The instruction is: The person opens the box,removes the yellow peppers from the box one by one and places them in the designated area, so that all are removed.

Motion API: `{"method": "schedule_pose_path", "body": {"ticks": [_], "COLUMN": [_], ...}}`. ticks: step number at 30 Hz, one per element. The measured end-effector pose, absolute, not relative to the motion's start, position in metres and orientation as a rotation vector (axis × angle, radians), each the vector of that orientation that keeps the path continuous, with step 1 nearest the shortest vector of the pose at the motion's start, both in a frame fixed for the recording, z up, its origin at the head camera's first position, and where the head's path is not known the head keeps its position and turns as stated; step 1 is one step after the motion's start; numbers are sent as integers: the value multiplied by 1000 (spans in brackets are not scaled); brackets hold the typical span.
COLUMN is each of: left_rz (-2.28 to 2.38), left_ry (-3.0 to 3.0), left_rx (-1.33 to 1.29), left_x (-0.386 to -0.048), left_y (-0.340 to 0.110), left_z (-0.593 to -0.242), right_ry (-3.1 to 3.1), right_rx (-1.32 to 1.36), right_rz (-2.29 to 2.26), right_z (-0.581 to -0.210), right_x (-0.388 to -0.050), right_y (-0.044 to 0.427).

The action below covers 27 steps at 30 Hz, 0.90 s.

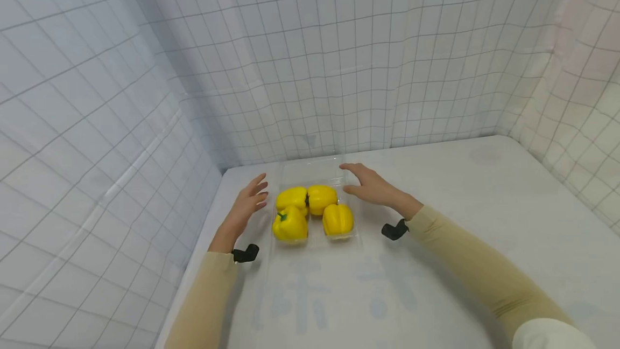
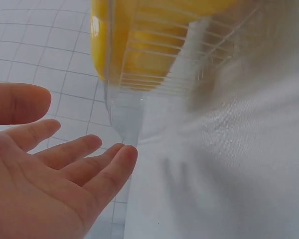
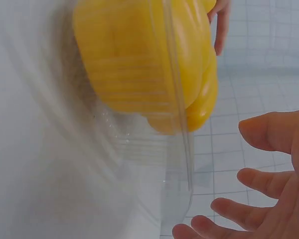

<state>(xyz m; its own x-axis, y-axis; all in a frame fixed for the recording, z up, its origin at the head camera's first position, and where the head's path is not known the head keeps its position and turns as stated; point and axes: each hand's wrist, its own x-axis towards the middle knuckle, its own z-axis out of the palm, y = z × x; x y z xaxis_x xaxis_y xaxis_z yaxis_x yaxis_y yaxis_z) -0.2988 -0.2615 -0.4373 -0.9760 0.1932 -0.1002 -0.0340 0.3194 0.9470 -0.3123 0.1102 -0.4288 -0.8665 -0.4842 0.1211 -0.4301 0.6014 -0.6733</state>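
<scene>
Several yellow bell peppers (image 1: 290,224) lie in a clear plastic clamshell box (image 1: 316,235) on the white-covered table. The box's see-through lid (image 1: 310,170) is folded back toward the far wall. To the left of the box is my left hand (image 1: 248,202), fingers spread and apart from it. My right hand (image 1: 372,185) hovers on the opposite side, by the box's back right corner, thumb and fingers extended with nothing held. Both wrist views show ribbed plastic walls with yellow peppers (image 2: 152,50) (image 3: 122,59) behind them.
White gridded sheeting (image 1: 315,58) hangs behind the table and along both sides. The left sheet (image 1: 121,176) comes close to my left arm. A black strap mount (image 1: 246,253) sits on my left wrist, another mount (image 1: 394,229) on my right. White tabletop (image 1: 465,187) extends to the right.
</scene>
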Motion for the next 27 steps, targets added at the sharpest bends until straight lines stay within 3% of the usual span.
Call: {"method": "schedule_pose_path", "body": {"ticks": [15,27], "left_rz": [1846,1895], "left_ry": [2318,2243], "left_rx": [175,109], "left_x": [-237,-219], "left_y": [-258,-250], "left_z": [-450,-472], "right_ry": [2805,2889], "right_rx": [-815,-725], "right_rz": [-1142,-898], "right_z": [-431,-436], "right_x": [-287,-284], "right_y": [62,29]}}
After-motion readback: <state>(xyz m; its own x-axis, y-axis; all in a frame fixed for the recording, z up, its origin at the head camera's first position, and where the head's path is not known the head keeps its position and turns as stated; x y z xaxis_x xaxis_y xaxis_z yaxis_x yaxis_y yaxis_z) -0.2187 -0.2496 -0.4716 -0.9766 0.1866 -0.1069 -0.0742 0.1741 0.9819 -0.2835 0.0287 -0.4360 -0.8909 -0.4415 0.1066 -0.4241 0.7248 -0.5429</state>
